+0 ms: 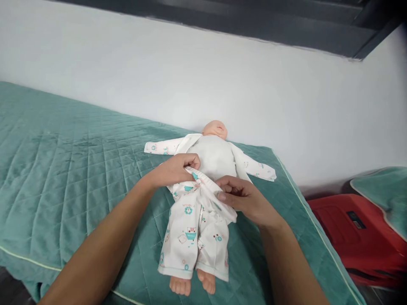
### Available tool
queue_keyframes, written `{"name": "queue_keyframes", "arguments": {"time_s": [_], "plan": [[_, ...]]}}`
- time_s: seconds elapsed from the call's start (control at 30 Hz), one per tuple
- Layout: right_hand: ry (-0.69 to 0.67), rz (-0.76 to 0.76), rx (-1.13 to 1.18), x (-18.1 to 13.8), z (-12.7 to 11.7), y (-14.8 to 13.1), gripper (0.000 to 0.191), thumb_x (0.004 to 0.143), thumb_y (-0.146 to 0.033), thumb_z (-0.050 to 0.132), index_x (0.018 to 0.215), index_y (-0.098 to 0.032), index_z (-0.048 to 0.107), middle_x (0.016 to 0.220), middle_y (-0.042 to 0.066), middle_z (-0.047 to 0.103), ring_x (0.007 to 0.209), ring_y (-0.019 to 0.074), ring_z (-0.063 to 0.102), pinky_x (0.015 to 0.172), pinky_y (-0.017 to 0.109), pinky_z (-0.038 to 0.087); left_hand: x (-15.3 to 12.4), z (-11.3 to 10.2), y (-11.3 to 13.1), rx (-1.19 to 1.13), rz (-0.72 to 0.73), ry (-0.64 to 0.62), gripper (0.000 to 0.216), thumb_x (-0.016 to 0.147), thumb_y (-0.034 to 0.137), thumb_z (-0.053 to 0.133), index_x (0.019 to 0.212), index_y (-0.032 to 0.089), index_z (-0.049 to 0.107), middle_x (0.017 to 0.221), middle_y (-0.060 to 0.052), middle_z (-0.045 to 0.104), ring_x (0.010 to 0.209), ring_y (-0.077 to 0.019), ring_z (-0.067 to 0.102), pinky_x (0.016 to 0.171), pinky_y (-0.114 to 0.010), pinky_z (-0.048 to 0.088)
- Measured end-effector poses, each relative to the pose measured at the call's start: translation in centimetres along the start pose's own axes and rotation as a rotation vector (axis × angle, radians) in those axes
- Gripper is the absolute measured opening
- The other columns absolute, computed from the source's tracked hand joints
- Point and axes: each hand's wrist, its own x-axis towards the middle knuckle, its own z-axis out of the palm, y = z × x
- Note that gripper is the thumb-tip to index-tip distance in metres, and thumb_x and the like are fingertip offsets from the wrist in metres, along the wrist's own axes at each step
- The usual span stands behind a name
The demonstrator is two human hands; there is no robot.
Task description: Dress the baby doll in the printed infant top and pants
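Note:
A baby doll (211, 156) lies on its back, feet toward me, arms spread in an open printed top (257, 168). White printed trousers (187, 212) cover its legs, and its bare feet stick out below the cuffs. My left hand (182, 167) is closed on the trousers' waistband at the doll's left-of-view side, fingers pinching the edge. On the other side my right hand (240, 195) has its thumb and curled fingers at the waistband, gripping the fabric. The waistband stands away from the belly between my hands.
A green quilted cover (79, 169) with a pale piped edge spreads under the doll. Behind it rises a white wall (159, 76) with a dark beam (222, 21) above. To the right, beyond the edge, sits a red suitcase (349, 233) partly under green fabric (384, 195).

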Motion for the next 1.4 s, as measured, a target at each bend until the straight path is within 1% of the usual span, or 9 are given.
{"name": "queue_keyframes", "arguments": {"time_s": [0.07, 0.27, 0.47, 0.63, 0.93, 1.1, 1.23, 1.3, 1.4], "plan": [[0.031, 0.023, 0.036, -0.2, -1.1, 0.3, 0.024, 0.084, -0.039, 0.072, 0.094, -0.018, 0.07, 0.074, 0.0, 0.058, 0.063, 0.0104, 0.048, 0.055, 0.024, 0.033, 0.1, -0.4, -0.5, 0.028, -0.036, 0.017, 0.025, 0.062, 0.016, 0.066, 0.068, 0.019, 0.041, 0.068, 0.006, 0.039, 0.063, -0.009, 0.035, 0.055, -0.022, 0.024], [0.404, -0.015, 0.268, 0.5, -4.5, 2.2, 0.021, 0.078, -0.036, 0.076, 0.084, -0.021, 0.063, 0.068, -0.003, 0.053, 0.056, 0.01, 0.044, 0.051, 0.023, 0.031, 0.2, -1.3, -2.5, -0.145, -0.101, 0.098, 0.045, 0.066, 0.045, 0.079, 0.062, 0.018, 0.043, 0.063, 0.005, 0.039, 0.059, -0.0085, 0.037, 0.053, -0.022, 0.024], [0.561, -0.088, 0.393, 1.7, -4.9, 3.3, 0.025, 0.071, -0.034, 0.077, 0.079, -0.023, 0.056, 0.068, -0.004, 0.052, 0.057, 0.0123, 0.046, 0.053, 0.025, 0.036, 0.5, -1.3, -4.4, -0.373, -0.2, 0.211, 0.047, 0.063, 0.047, 0.082, 0.063, 0.018, 0.045, 0.059, 0.006, 0.039, 0.052, -0.0071, 0.036, 0.049, -0.022, 0.022], [0.523, -0.231, 0.385, 2.3, -3.7, 3.6, 0.03, 0.073, -0.031, 0.078, 0.094, -0.027, 0.058, 0.074, -0.005, 0.054, 0.062, 0.012, 0.05, 0.06, 0.026, 0.041, 0.7, -0.8, -4.5, -0.379, -0.244, 0.33, 0.043, 0.069, 0.055, 0.075, 0.07, 0.017, 0.054, 0.061, 0.003, 0.05, 0.054, -0.01, 0.042, 0.051, -0.024, 0.029], [0.574, -0.311, -0.061, 3.7, -2.5, 3.5, 0.019, 0.083, -0.036, 0.068, 0.092, -0.026, 0.055, 0.092, 0.0, 0.059, 0.063, 0.0133, 0.048, 0.056, 0.027, 0.038, 0.9, -0.7, -2.8, -0.075, -0.036, 0.252, 0.036, 0.082, 0.052, 0.062, 0.081, 0.016, 0.064, 0.076, 0.0, 0.058, 0.07, -0.0122, 0.049, 0.063, -0.024, 0.036], [0.584, -0.368, -0.246, 4.1, -2.1, 3.2, 0.008, 0.087, -0.031, 0.062, 0.091, -0.026, 0.059, 0.096, 0.003, 0.061, 0.082, 0.0183, 0.055, 0.068, 0.029, 0.043, 1.3, 0.2, -1.4, 0.087, 0.091, 0.191, 0.028, 0.079, 0.044, 0.068, 0.088, 0.018, 0.068, 0.092, -0.003, 0.066, 0.088, -0.0183, 0.056, 0.076, -0.027, 0.04], [0.585, -0.297, -0.249, 4.3, -2.1, 3.1, 0.013, 0.086, -0.034, 0.063, 0.096, -0.026, 0.059, 0.096, 0.003, 0.064, 0.084, 0.0197, 0.057, 0.068, 0.03, 0.045, 1.7, 0.8, -2.0, 0.031, 0.049, 0.368, 0.024, 0.082, 0.042, 0.062, 0.08, 0.018, 0.061, 0.081, 0.001, 0.06, 0.078, -0.0159, 0.052, 0.072, -0.026, 0.039], [0.558, -0.252, -0.15, 4.4, -2.2, 3.1, 0.019, 0.083, -0.036, 0.066, 0.098, -0.027, 0.058, 0.094, 0.002, 0.066, 0.079, 0.0188, 0.058, 0.066, 0.03, 0.045, 2.0, 0.8, -2.9, -0.113, 0.0, 0.495, 0.023, 0.081, 0.04, 0.063, 0.078, 0.019, 0.057, 0.076, 0.002, 0.056, 0.073, -0.0139, 0.05, 0.069, -0.025, 0.039], [0.509, -0.206, 0.057, 4.4, -2.5, 3.2, 0.031, 0.076, -0.035, 0.075, 0.101, -0.027, 0.058, 0.088, -0.001, 0.067, 0.07, 0.0166, 0.059, 0.064, 0.03, 0.047, 2.4, 0.7, -4.4, -0.385, -0.08, 0.586, 0.025, 0.076, 0.039, 0.068, 0.077, 0.019, 0.052, 0.072, 0.004, 0.052, 0.067, -0.0118, 0.048, 0.063, -0.024, 0.039]]}}
